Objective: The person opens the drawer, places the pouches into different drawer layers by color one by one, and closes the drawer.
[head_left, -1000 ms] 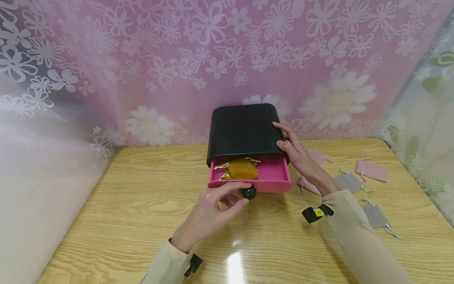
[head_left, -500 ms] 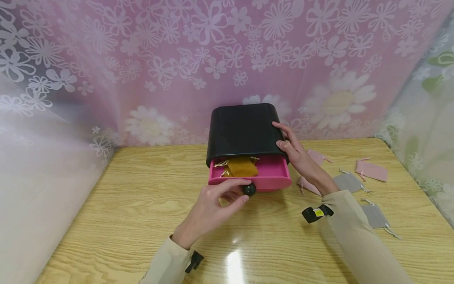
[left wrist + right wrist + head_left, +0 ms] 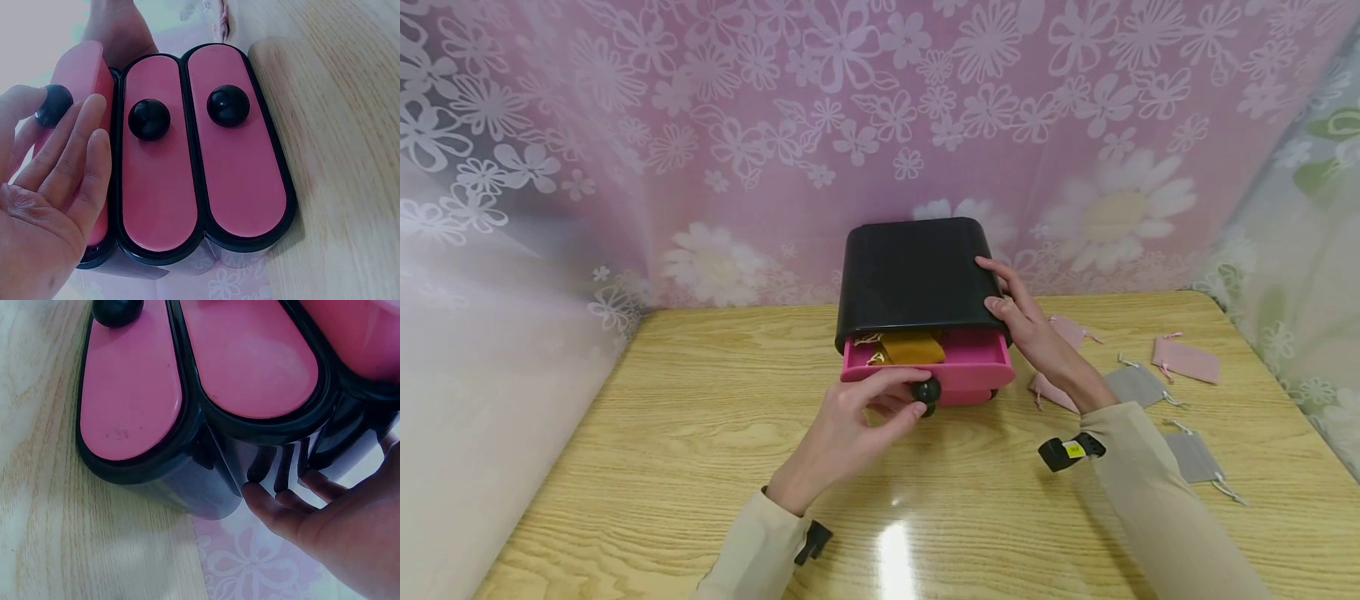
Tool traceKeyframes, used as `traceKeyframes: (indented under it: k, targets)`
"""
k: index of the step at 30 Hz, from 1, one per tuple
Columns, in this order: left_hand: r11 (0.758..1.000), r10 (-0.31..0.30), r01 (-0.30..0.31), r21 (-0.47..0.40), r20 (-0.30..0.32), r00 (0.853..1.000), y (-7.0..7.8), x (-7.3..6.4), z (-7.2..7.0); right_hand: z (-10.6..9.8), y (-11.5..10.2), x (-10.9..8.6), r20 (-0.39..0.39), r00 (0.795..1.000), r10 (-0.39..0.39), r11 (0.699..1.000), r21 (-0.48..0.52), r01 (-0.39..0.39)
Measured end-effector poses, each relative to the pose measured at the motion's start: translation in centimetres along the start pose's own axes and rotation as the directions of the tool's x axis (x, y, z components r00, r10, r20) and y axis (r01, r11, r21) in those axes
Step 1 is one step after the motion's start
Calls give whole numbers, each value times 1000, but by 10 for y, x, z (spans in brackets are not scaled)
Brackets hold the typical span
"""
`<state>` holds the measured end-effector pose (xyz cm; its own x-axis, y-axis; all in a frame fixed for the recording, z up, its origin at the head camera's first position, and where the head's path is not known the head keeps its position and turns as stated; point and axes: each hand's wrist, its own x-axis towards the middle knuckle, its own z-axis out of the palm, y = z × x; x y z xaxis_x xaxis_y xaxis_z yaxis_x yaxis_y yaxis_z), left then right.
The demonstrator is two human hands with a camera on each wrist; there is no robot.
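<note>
A black cabinet with pink drawers stands near the table's back edge. Its top drawer is partly pulled out, with mustard-yellow drawstring pouches lying toward its left side. My left hand pinches that drawer's round black knob between thumb and forefinger; in the left wrist view the other fingers extend beside the drawer front. My right hand rests against the cabinet's right side, fingers spread. The two lower drawers, the middle one and the bottom one, sit flush in their frames.
To the right on the wooden table lie several flat drawstring pouches: pink ones such as the far-right pouch, and grey ones, a farther pouch and a nearer pouch. A floral curtain hangs behind the table.
The top drawer has slid farther into the cabinet, my left hand moving forward with its knob. Less of the yellow pouches shows. My right hand has stayed in place.
</note>
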<state>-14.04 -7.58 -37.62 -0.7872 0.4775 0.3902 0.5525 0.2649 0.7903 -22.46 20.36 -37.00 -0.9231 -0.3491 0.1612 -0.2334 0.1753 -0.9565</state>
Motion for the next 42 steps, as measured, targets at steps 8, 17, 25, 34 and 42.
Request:
traceKeyframes:
  k: [8,17,25,34,42]
  targets:
    - [1000,1,-1,-14,-2,1000,-2,4,-1,0,0,0,-3,1000,-4,1000,1,4]
    - [999,-24,24,-24,-2,1000,-5,10,-2,1,0,0,-4,1000,-9,1000,3,9]
    - [999,-51,51,-4,-11,999,-7,14,-3,1,1,2,-13,1000,-18,1000,-6,18]
    - [999,-35,34,-5,-23,999,-11,19,-3,2,1,2,-15,1000,-20,1000,-11,20]
    - [999,-39,38,-8,-27,999,-14,22,-4,1,1,2,-16,1000,-8,1000,-14,8]
